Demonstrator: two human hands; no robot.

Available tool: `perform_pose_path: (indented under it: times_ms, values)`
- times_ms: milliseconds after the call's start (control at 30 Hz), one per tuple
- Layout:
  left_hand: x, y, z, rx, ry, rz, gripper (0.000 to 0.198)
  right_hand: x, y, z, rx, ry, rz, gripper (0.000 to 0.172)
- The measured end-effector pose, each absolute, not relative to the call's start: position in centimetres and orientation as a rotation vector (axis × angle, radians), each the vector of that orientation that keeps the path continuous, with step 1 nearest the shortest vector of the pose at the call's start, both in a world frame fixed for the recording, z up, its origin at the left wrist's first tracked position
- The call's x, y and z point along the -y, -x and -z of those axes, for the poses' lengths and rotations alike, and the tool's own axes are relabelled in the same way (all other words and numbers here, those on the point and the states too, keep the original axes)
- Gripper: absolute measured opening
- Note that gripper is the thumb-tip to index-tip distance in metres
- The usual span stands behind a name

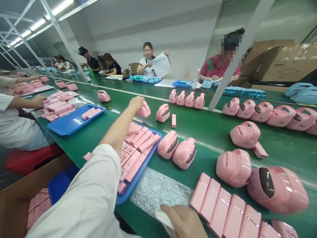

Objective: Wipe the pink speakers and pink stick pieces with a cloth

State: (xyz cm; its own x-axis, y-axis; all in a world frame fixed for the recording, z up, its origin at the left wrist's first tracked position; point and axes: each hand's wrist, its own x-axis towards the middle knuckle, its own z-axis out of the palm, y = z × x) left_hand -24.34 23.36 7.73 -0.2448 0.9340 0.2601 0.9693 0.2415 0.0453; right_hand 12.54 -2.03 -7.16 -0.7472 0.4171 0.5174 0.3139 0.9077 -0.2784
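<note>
My left hand (136, 103) reaches out over the green belt with its fingers closed on the handle of a pink plastic housing (143, 110). Close to me, my right hand (185, 220) pinches a white cloth (163, 216) at the edge of a bubble-wrap sheet (160, 190). Beside that hand lies a row of pink rectangular blocks (228, 211). Under my left forearm is a blue tray (158, 140) heaped with similar pink blocks (135, 162). Two pink handled housings with dark windows (185, 153) stand right of the tray.
More pink housings (281, 115) line the belt at right, with larger ones (277, 188) nearer me. A white post (223, 86) rises from the table. Co-workers (153, 64) sit opposite. At left are another blue tray (71, 124) and a cardboard box (15, 205) of pink blocks.
</note>
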Motion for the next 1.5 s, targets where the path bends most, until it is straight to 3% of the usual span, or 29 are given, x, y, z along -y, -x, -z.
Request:
perform_pose_path:
  times_ms: [100,233,333,433,567,800,900,1033,1167,1333,1500]
  values:
    - [-20.3,23.3,-11.1,2.097,1.898,0.45,0.033,2.0,-12.5,6.6,2.353,0.649,-0.373,0.03]
    - [-14.3,21.1,-14.2,1.69,2.077,0.716,0.037,1.7,-12.5,6.3,1.923,0.934,-1.007,0.04]
    - [-9.5,18.5,-14.1,1.336,2.248,0.947,0.025,1.1,-12.6,5.8,1.363,1.162,-1.467,0.046]
    - [-5.2,15.5,-11.8,1.115,2.5,0.967,0.02,0.4,-12.6,4.9,0.88,1.165,-1.653,0.046]
    - [-1.1,12.1,-6.5,0.806,2.683,1.11,0.02,-0.1,-12.6,4.1,0.735,1.122,-1.545,0.047]
    - [2.6,9.2,2.0,0.705,2.696,1.199,0.041,0.6,-12.3,5.0,1.094,1.058,-1.408,0.062]
    - [4.3,9.1,2.7,0.864,2.777,1.253,0.048,1.1,-12.2,5.4,1.342,0.956,-1.342,0.057]
    - [6.2,8.6,3.3,1.353,2.669,1.576,0.05,1.3,-12.1,5.9,1.706,0.807,-1.117,0.045]
    - [6.2,7.4,5.4,1.652,2.648,1.711,0.077,1.9,-11.9,6.8,2.019,0.694,-0.737,0.045]
    - [5.3,7.1,7.7,1.658,2.447,2.089,0.068,2.6,-11.1,7.1,2.235,0.259,-0.383,0.041]
    - [5.1,7.5,7.9,1.61,2.453,2.087,0.068,1.6,-11.2,6.9,2.16,0.44,-0.437,0.047]
